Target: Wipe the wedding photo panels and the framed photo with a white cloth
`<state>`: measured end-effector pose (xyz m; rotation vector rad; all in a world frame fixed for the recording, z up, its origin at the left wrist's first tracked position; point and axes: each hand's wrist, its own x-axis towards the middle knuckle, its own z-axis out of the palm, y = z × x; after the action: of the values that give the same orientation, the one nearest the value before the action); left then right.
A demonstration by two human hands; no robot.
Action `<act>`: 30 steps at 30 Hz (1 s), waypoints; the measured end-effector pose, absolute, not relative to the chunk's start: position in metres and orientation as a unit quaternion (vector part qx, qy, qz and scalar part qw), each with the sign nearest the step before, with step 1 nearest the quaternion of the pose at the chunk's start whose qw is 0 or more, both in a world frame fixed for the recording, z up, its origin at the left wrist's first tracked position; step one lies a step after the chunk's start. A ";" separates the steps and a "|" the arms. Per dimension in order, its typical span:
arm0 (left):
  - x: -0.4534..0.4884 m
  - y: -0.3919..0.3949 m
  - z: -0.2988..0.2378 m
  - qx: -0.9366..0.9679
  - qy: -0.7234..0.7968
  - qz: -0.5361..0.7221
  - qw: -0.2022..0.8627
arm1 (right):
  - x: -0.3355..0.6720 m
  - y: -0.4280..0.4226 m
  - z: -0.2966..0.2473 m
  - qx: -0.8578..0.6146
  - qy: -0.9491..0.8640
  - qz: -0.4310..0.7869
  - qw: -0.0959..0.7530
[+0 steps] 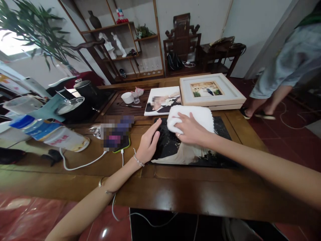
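A dark photo panel with a pale dress in its picture lies flat on the wooden table, with small pale specks on its black surface. My right hand presses a fluffy white cloth onto the panel's upper part, fingers bent into the fabric. At the panel's left edge rests my left hand, fingers stretched out and holding nothing. Just beyond the cloth are a smaller white-edged photo panel and a pale framed picture.
Left on the table stand a milk-powder bottle, a lidded pot and a dark canister. A plugged-in phone trails a white cable. A white cup sits farther back. Another person stands at right.
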<state>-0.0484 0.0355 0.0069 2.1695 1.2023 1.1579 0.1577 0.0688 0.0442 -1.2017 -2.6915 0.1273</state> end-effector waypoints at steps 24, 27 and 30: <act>-0.059 0.056 -0.001 0.409 0.511 0.576 0.491 | 0.269 0.004 0.026 -0.458 -0.873 -0.021 0.168; -0.062 0.056 0.008 0.322 0.493 0.608 0.532 | 0.251 -0.002 0.028 -0.426 -0.886 -0.035 0.178; -0.065 0.055 0.013 0.272 0.486 0.611 0.562 | 0.223 -0.019 0.032 -0.376 -0.910 -0.027 0.174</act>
<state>-0.0647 0.0553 0.0132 0.6410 1.1452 1.4393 0.2233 -0.0190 0.0320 -1.0648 -2.5793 -0.0776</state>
